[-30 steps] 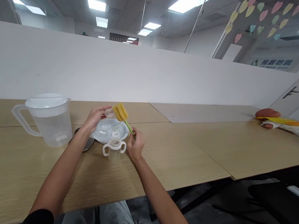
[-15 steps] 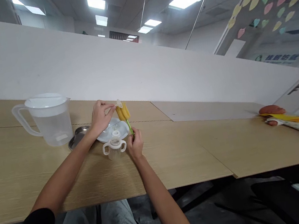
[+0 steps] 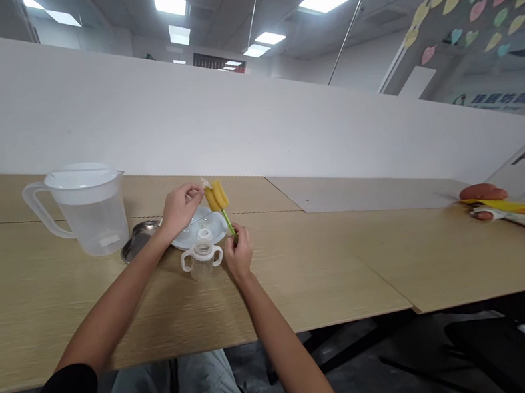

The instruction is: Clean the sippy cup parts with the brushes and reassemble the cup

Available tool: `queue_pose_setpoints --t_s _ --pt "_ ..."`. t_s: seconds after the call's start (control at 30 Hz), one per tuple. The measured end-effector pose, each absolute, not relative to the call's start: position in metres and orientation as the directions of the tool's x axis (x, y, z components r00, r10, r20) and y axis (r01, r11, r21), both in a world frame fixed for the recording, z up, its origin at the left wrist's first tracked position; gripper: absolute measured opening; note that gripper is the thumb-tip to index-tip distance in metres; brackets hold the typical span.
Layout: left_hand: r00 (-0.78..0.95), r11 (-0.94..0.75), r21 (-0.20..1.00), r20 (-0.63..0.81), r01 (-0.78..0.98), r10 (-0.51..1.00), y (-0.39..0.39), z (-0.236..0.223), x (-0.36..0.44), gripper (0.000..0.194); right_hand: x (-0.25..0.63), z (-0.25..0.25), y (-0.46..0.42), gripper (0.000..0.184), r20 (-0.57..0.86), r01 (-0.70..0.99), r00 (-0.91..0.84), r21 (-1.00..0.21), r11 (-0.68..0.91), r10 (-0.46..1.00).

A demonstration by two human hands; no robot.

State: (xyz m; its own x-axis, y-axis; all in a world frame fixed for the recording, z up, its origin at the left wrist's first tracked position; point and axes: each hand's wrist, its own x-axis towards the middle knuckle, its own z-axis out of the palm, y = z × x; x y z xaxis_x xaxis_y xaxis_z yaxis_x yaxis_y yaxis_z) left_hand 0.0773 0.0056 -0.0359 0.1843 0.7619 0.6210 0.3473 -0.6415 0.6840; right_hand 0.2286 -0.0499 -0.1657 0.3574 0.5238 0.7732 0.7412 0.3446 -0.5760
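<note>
My right hand (image 3: 238,255) is closed round the green stem of a yellow sponge brush (image 3: 217,198), whose head stands upright over a clear bowl (image 3: 212,231). My left hand (image 3: 180,207) pinches a small clear silicone teat (image 3: 204,183) against the sponge head. A small baby bottle with two white handles (image 3: 202,258) stands on the wooden table just in front of the bowl, between my hands.
A lidded clear jug of water (image 3: 86,208) stands at the left. A metal dish (image 3: 137,240) lies between jug and bowl. A soft toy (image 3: 519,212) lies at the far right. A white partition (image 3: 228,114) runs behind the table (image 3: 308,283).
My left hand has turned the small clear piece from flat to edge-on and brought it against the sponge head. The right hand has stayed put with the brush.
</note>
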Motion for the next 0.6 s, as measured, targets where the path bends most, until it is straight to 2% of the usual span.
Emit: queue_pose_setpoints --t_s 0.17,0.4,0.5,0.6 --pt "0.189 -0.635 0.522 0.669 0.57 0.719 -0.001 -0.0325 0.0771 0.029 0.2291 -0.1666 -0.0491 0.035 0.77 0.735 0.362 -0.583 0.347 0.525" --pt "0.331 -0.711 0.302 0.725 0.634 0.604 -0.0002 -0.0373 0.0802 0.025 0.2309 -0.1676 -0.0473 0.033 0.802 0.725 0.364 -0.563 0.397 0.473" --pt "0.366 -0.747 0.286 0.732 0.6 0.574 0.0026 -0.0404 0.0814 0.022 0.2325 -0.1688 -0.0464 0.033 0.79 0.715 0.394 -0.585 0.383 0.47" --pt "0.313 -0.789 0.337 0.782 0.514 0.538 0.0041 -0.0416 0.0831 0.02 0.2331 -0.1699 -0.0462 0.033 0.788 0.711 0.392 -0.587 0.387 0.475"
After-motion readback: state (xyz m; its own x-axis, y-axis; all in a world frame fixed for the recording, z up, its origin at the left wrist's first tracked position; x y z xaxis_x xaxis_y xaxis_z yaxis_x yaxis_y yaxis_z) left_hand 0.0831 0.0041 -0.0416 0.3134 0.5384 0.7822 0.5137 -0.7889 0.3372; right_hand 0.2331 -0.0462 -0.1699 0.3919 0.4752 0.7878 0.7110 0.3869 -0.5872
